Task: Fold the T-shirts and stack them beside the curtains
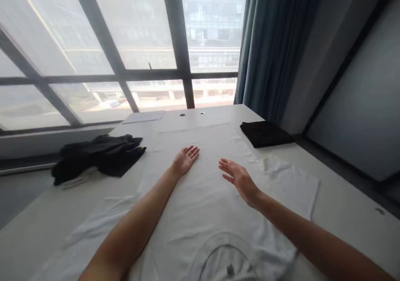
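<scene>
A white T-shirt (200, 206) lies spread out on the white table, its round neckline toward me and its sleeves out to both sides. My left hand (185, 159) is over the middle of the shirt, palm turned up and fingers stretched out. To the right, my right hand (238, 177) is above the shirt with its fingers extended toward the left hand. Neither hand holds anything. Whether the hands touch the cloth is hard to tell.
Dark crumpled clothes (100, 154) hang over the table's left edge. A folded black garment (265, 133) lies at the right edge. Flat white cloth or paper (144, 117) is at the far left corner. Beyond the white table (340, 189) are windows and a blue curtain (275, 43).
</scene>
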`<state>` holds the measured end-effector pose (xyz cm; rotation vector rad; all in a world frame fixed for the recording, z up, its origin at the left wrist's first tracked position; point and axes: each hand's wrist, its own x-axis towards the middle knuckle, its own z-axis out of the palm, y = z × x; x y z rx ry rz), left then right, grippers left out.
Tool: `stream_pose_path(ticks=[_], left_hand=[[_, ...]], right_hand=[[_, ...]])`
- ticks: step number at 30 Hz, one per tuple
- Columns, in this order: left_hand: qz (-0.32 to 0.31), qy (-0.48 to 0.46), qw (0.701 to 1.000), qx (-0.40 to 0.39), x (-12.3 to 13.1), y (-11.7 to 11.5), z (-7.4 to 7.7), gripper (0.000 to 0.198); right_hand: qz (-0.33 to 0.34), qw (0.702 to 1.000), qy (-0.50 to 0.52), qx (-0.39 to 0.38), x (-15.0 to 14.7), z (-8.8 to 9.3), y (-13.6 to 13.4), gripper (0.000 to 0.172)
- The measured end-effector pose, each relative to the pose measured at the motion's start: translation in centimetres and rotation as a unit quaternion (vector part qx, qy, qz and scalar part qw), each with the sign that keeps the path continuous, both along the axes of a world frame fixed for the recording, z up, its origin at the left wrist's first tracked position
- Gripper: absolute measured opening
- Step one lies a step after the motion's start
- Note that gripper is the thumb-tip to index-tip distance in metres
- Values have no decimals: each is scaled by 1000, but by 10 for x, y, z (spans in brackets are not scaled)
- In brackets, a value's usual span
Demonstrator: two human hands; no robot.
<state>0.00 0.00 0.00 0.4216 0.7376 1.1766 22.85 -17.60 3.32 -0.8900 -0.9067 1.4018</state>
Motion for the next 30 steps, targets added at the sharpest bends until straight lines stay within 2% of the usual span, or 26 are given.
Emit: stream_pose_path(ticks=[3, 6, 8, 11, 14, 16, 18, 22, 23, 25, 28, 30], left_hand=[[-8, -12, 1000, 3, 0, 2, -3, 28], [-6, -18, 1000, 2, -1, 3, -4, 28], [-3, -20, 1000, 0, -2, 2, -4, 28], [-9, -24, 1000, -2, -4, 1, -5, 28], [-12, -31, 999, -2, -4, 0, -5, 28], [-9, -33, 999, -2, -3, 0, -5, 29], [-5, -33, 999, -4, -2, 0, -4, 29], [-1, -32, 999, -6, -1, 0, -3, 28], [-1, -33, 999, -6, -1, 0, -4, 28], [-1, -34, 999, -6, -2, 0, -4, 28], [-1, -36, 999, -4, -2, 0, -6, 28], [1, -38, 999, -5, -1, 0, -6, 29]], right_hand=[[20, 995, 70, -68, -9, 4, 68, 35], [29, 977, 161, -136, -3, -3, 135, 51], [-20, 968, 197, -155, 13, -11, 171, 53], [-136, 955, 210, -159, 51, -20, 209, 53], [-197, 949, 205, -138, 82, -21, 233, 56], [-218, 948, 199, -123, 88, -19, 246, 57], [-182, 957, 200, -108, 79, -20, 257, 59], [-23, 972, 202, -121, 53, -29, 272, 62], [-23, 972, 197, -129, 52, -31, 274, 61], [-93, 970, 183, -130, 58, -31, 280, 57], [-225, 955, 164, -104, 73, -21, 286, 51], [-247, 952, 158, -91, 72, -13, 283, 45]])
